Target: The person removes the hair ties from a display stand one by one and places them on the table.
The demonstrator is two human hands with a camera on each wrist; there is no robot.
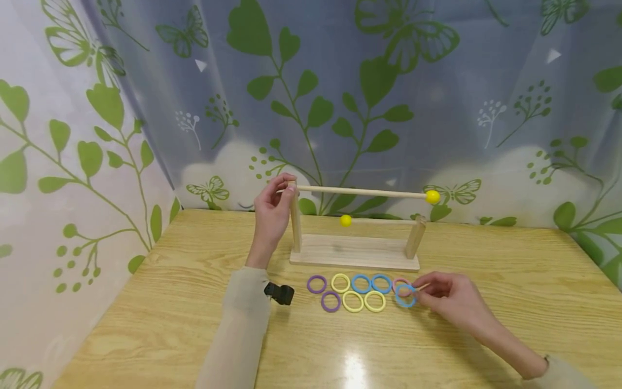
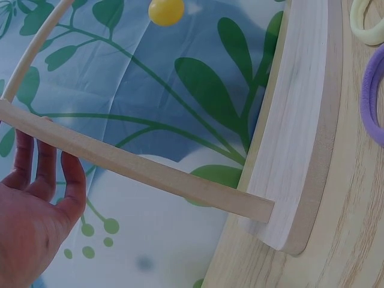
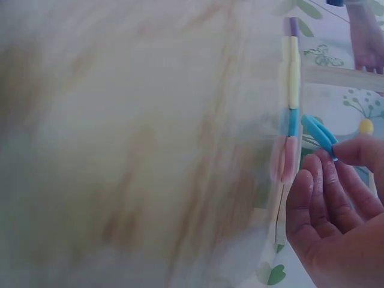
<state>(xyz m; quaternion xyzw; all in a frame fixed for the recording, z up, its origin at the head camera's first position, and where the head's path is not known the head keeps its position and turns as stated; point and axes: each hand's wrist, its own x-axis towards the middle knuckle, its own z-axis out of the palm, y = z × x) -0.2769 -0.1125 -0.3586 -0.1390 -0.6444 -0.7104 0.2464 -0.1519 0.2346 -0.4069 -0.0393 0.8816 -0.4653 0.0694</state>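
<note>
My left hand (image 1: 274, 208) grips the top of the left post (image 1: 296, 221) of a wooden stand (image 1: 355, 253), thumb in front in the head view; in the left wrist view its fingers (image 2: 73, 180) curl behind the post. At lower right my right hand (image 1: 459, 305) pinches a blue hair tie (image 1: 405, 306) between thumb and fingertips, as the right wrist view also shows. Partly behind that tie lies a pink hair tie (image 1: 401, 279). The stand carries an upper rod (image 1: 359, 191) and a lower rod (image 1: 384, 222), each tipped with a yellow ball.
Several purple (image 1: 317, 276), yellow (image 1: 353, 310) and blue hair ties (image 1: 361, 275) lie in two rows before the stand on the wooden table (image 1: 184, 324). A patterned curtain (image 1: 311, 146) hangs behind. Strapped to my left wrist is a black device (image 1: 279, 293).
</note>
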